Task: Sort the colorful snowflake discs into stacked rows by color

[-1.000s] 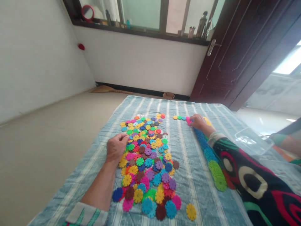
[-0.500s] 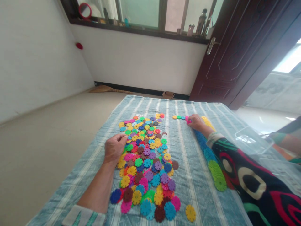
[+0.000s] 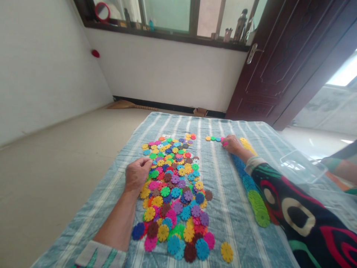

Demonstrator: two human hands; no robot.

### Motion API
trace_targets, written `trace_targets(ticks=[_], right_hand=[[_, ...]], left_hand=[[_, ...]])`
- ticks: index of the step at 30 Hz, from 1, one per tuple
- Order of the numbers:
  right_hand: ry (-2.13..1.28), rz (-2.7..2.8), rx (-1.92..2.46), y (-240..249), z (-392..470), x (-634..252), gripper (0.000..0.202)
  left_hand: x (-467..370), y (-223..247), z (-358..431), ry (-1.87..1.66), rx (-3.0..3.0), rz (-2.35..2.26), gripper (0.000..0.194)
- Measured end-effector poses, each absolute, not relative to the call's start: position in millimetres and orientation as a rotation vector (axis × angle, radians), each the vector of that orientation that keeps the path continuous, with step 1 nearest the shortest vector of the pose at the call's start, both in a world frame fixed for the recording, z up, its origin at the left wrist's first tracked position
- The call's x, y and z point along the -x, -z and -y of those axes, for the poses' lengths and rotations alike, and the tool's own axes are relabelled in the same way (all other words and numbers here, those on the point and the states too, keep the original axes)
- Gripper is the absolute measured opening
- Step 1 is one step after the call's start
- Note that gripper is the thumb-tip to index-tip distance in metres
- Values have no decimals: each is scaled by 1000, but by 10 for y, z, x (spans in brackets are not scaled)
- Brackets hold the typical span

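Observation:
My left hand (image 3: pixel 138 174) rests at the left edge of a wide heap of notched plastic discs (image 3: pixel 175 192) in many colours. Its fingers are curled with thumb and forefinger together; whatever may be between them is hidden. Farther right, my right hand (image 3: pixel 233 144) pinches a pink notched disc (image 3: pixel 224 143), partly covered by the fingertips, at the right end of a short row. That row also holds a yellow disc (image 3: pixel 208 138), a green disc (image 3: pixel 213 138) and a blue disc (image 3: pixel 218 139). Beneath my right forearm runs a long overlapping line of yellow, blue and green discs (image 3: pixel 258 208).
A striped cloth (image 3: pixel 217 178) covers the table. One yellow disc (image 3: pixel 227 252) lies apart near the front. Clear plastic containers (image 3: pixel 302 166) stand at the right, beside another person's arm (image 3: pixel 338 167). Beyond are a wall and a dark red door (image 3: pixel 267 70).
The view has shifted very slightly. My right hand's fingers have moved a little over the pink disc; my left hand keeps its place by the heap.

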State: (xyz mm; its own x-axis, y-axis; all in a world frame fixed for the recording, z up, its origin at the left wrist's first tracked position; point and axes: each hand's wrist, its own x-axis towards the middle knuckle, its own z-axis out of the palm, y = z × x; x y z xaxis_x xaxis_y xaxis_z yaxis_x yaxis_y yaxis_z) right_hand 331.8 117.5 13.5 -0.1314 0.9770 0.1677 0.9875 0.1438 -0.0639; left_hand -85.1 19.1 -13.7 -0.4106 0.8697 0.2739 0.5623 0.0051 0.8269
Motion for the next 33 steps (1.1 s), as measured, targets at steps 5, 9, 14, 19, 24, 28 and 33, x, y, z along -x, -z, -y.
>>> trace_targets(ticks=[5,9,14,19,24,28,33], right_hand=[[77,2231,1870,-182,-1117,-3282,20],[27,2280,1675,-262,-968,-3082,20],[-132,2466,1272,-346,-417,-2483,13],[-303,2673,671,-438,326,-1859,4],[-274,2843,642,-451,691,-1604,17],[-271,2842,659,-369,777,-1536,26],[-219,2825,685,-269,846,-1450,26]], left_hand=[[829,119,-181,-1361,-1502,-1970,25],[826,128,-181,-1362,-1519,-1964,25],[834,165,-194,-1378,-1543,-1955,25],[826,192,-201,-1384,-1552,-1949,25],[805,187,-189,-1388,-1558,-1940,26],[790,175,-179,-1381,-1563,-1948,27],[782,168,-176,-1374,-1547,-1956,29]])
